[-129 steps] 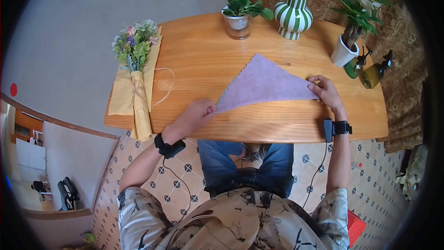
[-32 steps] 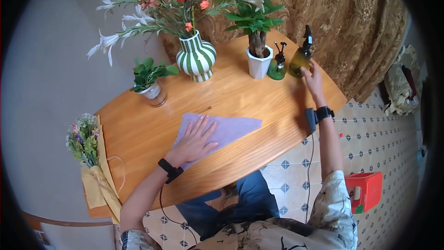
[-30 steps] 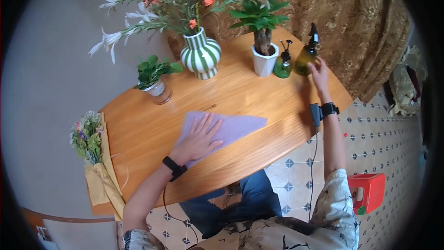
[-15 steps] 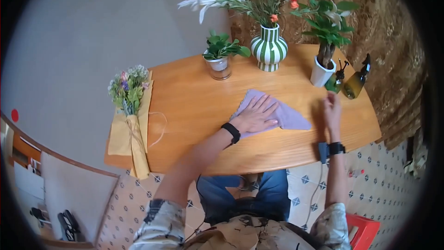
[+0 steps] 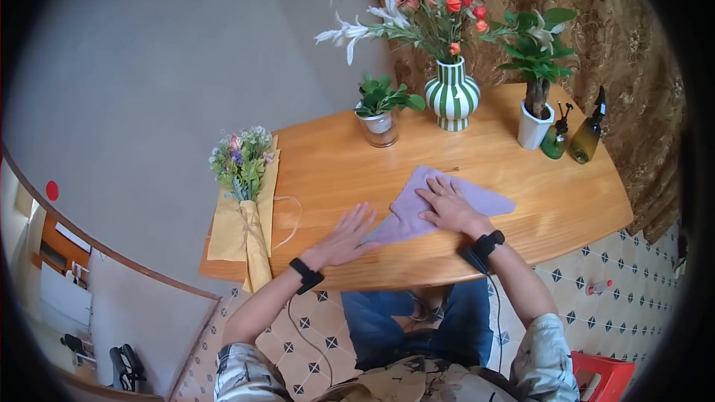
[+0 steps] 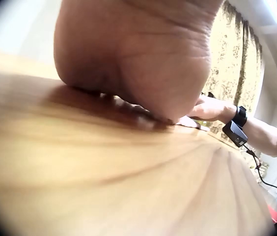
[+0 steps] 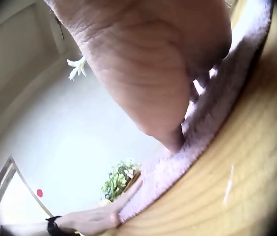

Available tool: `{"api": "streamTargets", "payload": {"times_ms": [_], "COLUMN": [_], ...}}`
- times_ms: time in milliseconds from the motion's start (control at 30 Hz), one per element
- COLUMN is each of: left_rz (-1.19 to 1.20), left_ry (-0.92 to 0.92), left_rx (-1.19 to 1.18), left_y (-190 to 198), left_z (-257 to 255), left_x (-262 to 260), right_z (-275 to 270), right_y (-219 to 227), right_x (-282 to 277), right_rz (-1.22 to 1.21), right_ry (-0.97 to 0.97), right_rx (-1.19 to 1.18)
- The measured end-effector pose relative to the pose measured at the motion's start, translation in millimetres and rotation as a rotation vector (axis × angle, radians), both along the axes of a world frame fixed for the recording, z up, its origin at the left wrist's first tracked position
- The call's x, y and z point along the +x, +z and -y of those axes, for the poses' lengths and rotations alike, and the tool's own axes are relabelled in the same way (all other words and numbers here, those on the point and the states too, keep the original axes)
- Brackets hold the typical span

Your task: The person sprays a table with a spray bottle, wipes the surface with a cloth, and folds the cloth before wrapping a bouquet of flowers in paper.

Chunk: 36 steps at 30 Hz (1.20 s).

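A purple cloth (image 5: 484,199), folded into a triangle, lies on the wooden table (image 5: 335,156). My right hand (image 5: 449,207) rests on the middle of it with fingers spread. In the right wrist view the fingertips press into the soft cloth (image 7: 178,169). My left hand (image 5: 344,238) lies palm down at the cloth's left corner, fingers extended. Seen from the left wrist, the heel of the left hand (image 6: 133,59) is close over the wood and hides most of its fingers.
A wrapped bouquet (image 5: 246,171) on yellow paper lies at the left. Along the back stand a small potted plant (image 5: 381,126), a striped vase (image 5: 451,97) of flowers and a white-potted plant (image 5: 534,130). Green (image 5: 554,143) and amber (image 5: 585,140) spray bottles stand at the right.
The right hand has come from beside the spray bottles onto the cloth. The left hand has slid from the cloth's middle to its left corner. Earlier, both hands held the cloth's corners.
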<state>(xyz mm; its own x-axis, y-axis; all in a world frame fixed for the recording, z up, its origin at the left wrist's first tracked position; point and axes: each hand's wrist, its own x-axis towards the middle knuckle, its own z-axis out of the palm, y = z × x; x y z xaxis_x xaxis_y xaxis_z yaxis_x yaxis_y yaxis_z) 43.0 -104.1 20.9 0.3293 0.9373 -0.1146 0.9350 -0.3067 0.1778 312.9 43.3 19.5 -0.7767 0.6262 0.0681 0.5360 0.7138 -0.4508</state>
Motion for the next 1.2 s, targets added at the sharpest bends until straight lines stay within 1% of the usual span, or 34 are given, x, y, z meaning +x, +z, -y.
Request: {"api": "streamTargets", "payload": {"times_ms": [67, 100, 167, 200, 233, 267, 300, 333, 367, 400, 433, 467, 500, 533, 567, 600, 667, 700, 733, 833, 867, 933, 1000, 1067, 1100, 1133, 1200], "left_rz": [0.009, 0.003, 0.002, 0.029, 0.058, 0.073, 0.053, 0.043, 0.083, 0.053, 0.021, 0.06, 0.036, 0.012, 0.049, 0.042, 0.038, 0.036, 0.038, 0.055, 0.061, 0.094, 0.098, 0.109, 0.114, 0.116, 0.109], "left_ry": [0.042, 0.051, 0.087, 0.088, 0.089, 0.113, 0.106, 0.1, 0.129, 0.105, 0.085, 0.127, 0.101, 0.072, 0.108, 0.099, 0.084, 0.085, 0.087, 0.097, 0.102, 0.101, 0.108, 0.102, 0.109, 0.11, 0.102], "left_rx": [0.012, -0.004, -0.023, -0.007, 0.011, 0.009, 0.013, 0.022, 0.036, 0.064, 0.096, 0.121, 0.144, 0.171, 0.2, 0.213, 0.221, 0.222, 0.227, 0.217, 0.225, 0.207, 0.21, 0.207, 0.213, 0.213, 0.217], "left_y": [-2.0, -0.7, -0.7, 0.1, 0.5, 0.4, -1.5, -3.6, -5.6, -5.6, -6.1, -6.8, -7.6, -10.2, -14.2, -16.7, -20.3, -20.8, -21.0, -20.1, -20.6, -23.4, -24.4, -26.1, -27.4, -28.4, -28.7], "left_z": [16.1, 22.7, 32.2, 34.5, 36.9, 38.1, 36.9, 35.0, 34.9, 36.1, 37.0, 37.9, 39.6, 39.9, 38.2, 37.6, 40.6, 39.8, 38.1, 39.6, 39.0, 38.6, 38.5, 38.6, 38.3, 38.8, 38.6], "left_x": [-17.2, -22.0, -29.7, -30.2, -31.7, -33.4, -33.0, -30.5, -29.6, -30.1, -30.1, -29.9, -30.6, -30.8, -30.4, -31.5, -34.7, -34.6, -33.0, -32.8, -33.6, -35.0, -35.5, -35.5, -35.3, -34.7, -34.1], "right_z": [0.5, -1.0, -6.5, -8.5, -11.2, -13.4, -14.8, -17.9, -22.7, -27.9, -32.1, -35.9, -40.5, -46.4, -54.2, -57.5, -49.5, -50.7, -43.5, -21.2, -18.3, -12.5, -14.3, -16.8, -16.5, -13.6, -6.2], "right_y": [-8.7, -11.8, -14.2, -14.7, -14.3, -14.0, -14.6, -14.4, -12.9, -11.1, -11.3, -12.8, -18.5, -25.6, -27.3, -25.7, -31.2, -38.9, -34.7, -25.9, -21.9, -14.3, -12.9, -10.4, -8.9, -10.9, -15.4], "right_x": [-3.6, -3.3, -3.2, -4.0, -3.7, -6.3, -10.0, -11.9, -13.9, -17.1, -21.1, -26.3, -32.8, -37.4, -39.6, -44.6, -58.3, -63.2, -67.7, -77.9, -73.3, -58.4, -40.5, -25.5, -25.4, -27.3, -44.4], "right_rz": [0.05, 0.058, 0.03, 0.034, 0.054, 0.079, 0.1, 0.103, 0.112, 0.151, 0.139, 0.122, 0.153, 0.139, 0.124, 0.148, 0.118, 0.107, 0.123, 0.091, 0.097, 0.026, 0.058, 0.123, 0.099, 0.107, 0.118], "right_ry": [-0.001, 0.017, 0.013, 0.04, 0.027, 0.013, 0.035, 0.011, -0.005, 0.036, -0.012, -0.058, -0.014, -0.051, -0.093, -0.063, -0.114, -0.094, -0.096, 0.041, 0.046, 0.108, 0.092, -0.015, -0.036, -0.044, -0.031], "right_rx": [0.074, 0.067, 0.111, 0.105, 0.139, 0.178, 0.181, 0.204, 0.235, 0.259, 0.251, 0.244, 0.273, 0.286, 0.301, 0.327, 0.326, 0.343, 0.356, 0.318, 0.327, 0.253, 0.263, 0.259, 0.191, 0.183, 0.267]}}
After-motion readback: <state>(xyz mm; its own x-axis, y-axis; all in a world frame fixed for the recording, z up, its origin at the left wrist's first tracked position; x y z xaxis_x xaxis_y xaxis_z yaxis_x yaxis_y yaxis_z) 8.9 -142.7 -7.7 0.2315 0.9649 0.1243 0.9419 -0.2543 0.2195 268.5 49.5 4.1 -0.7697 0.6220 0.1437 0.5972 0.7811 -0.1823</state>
